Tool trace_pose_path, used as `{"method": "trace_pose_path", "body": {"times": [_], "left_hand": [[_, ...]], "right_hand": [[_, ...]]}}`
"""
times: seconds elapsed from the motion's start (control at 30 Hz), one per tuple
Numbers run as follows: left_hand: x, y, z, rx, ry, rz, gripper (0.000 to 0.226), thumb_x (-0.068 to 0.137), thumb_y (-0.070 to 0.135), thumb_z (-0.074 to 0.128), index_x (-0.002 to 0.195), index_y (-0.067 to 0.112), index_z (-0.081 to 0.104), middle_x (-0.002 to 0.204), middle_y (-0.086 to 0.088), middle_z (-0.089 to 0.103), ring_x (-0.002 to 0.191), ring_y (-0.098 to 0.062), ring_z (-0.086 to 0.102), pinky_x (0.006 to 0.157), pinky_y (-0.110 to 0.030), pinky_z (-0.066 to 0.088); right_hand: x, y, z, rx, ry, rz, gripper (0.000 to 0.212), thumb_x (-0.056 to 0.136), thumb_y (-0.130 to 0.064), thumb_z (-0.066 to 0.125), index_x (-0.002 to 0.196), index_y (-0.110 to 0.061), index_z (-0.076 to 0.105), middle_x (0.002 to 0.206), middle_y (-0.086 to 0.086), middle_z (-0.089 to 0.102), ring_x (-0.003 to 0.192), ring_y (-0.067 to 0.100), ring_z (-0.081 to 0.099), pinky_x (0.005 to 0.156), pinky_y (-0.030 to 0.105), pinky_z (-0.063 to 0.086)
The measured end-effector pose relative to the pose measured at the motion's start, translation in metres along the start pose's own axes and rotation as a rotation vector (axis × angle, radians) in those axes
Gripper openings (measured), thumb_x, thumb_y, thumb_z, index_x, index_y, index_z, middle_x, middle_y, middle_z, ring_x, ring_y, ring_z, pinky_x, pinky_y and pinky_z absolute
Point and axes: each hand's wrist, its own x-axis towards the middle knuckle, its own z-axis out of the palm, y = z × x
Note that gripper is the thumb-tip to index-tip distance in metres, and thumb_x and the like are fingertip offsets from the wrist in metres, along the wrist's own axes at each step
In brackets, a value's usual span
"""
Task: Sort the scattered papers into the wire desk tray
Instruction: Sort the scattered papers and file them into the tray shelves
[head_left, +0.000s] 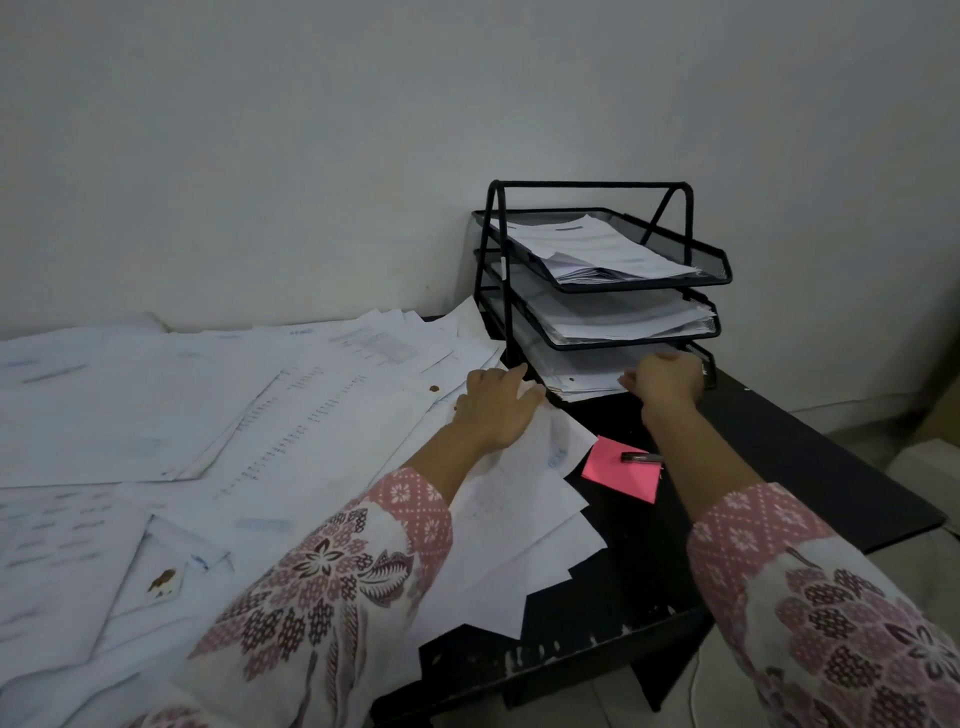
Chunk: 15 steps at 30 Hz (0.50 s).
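Observation:
A black wire desk tray (602, 192) with three tiers stands at the back right of the dark desk, each tier holding white papers. My right hand (667, 382) is at the front of the bottom tier, fingers closed on the edge of the paper stack (582, 382) lying in it. My left hand (496, 410) rests flat by the tray's left front corner, fingers spread on a loose sheet. Scattered papers (234, 415) cover the left and middle of the desk; some are stained brown.
A pink sticky note (618, 475) with a small dark pen-like object (641, 458) on it lies on the bare black desk (810, 467) in front of the tray. A white wall stands close behind. The desk's right edge drops to the floor.

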Motion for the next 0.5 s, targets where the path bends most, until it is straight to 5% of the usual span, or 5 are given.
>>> {"method": "trace_pose_path", "body": {"times": [0.13, 0.23, 0.43, 0.5], "left_hand": [[-0.020, -0.032, -0.018, -0.061, 0.109, 0.009, 0.047, 0.097, 0.036, 0.043, 0.141, 0.019, 0.037, 0.142, -0.007, 0.041, 0.136, -0.026, 0.023, 0.108, -0.041, 0.028], [-0.037, -0.064, -0.041, -0.023, 0.181, 0.003, 0.044, 0.095, 0.031, 0.050, 0.136, 0.018, 0.043, 0.134, -0.008, 0.048, 0.130, -0.026, 0.032, 0.102, -0.038, 0.034], [-0.073, -0.133, -0.089, 0.089, 0.281, -0.156, 0.040, 0.089, 0.027, 0.058, 0.128, 0.017, 0.052, 0.130, -0.009, 0.053, 0.126, -0.028, 0.041, 0.101, -0.040, 0.037], [-0.085, -0.154, -0.103, 0.129, 0.317, -0.207, 0.039, 0.088, 0.027, 0.060, 0.125, 0.017, 0.055, 0.129, -0.009, 0.055, 0.125, -0.030, 0.043, 0.101, -0.040, 0.038]], "right_hand": [[-0.018, 0.006, 0.027, -0.089, -0.061, -0.102, 0.029, 0.089, 0.003, 0.043, 0.116, -0.004, 0.050, 0.078, 0.003, 0.051, 0.057, 0.015, 0.053, 0.074, 0.035, 0.054], [-0.043, 0.014, 0.050, -0.194, -0.195, -0.147, 0.019, 0.089, -0.001, 0.047, 0.105, -0.010, 0.053, 0.094, 0.010, 0.057, 0.062, 0.018, 0.056, 0.067, 0.033, 0.054], [-0.083, 0.046, 0.102, -0.527, -0.470, -0.252, 0.007, 0.085, -0.010, 0.058, 0.092, -0.009, 0.058, 0.103, 0.014, 0.065, 0.089, 0.027, 0.063, 0.082, 0.040, 0.055], [-0.100, 0.056, 0.114, -0.659, -0.545, -0.304, 0.011, 0.087, -0.014, 0.060, 0.096, -0.008, 0.058, 0.110, 0.012, 0.064, 0.086, 0.023, 0.060, 0.079, 0.032, 0.054]]}}
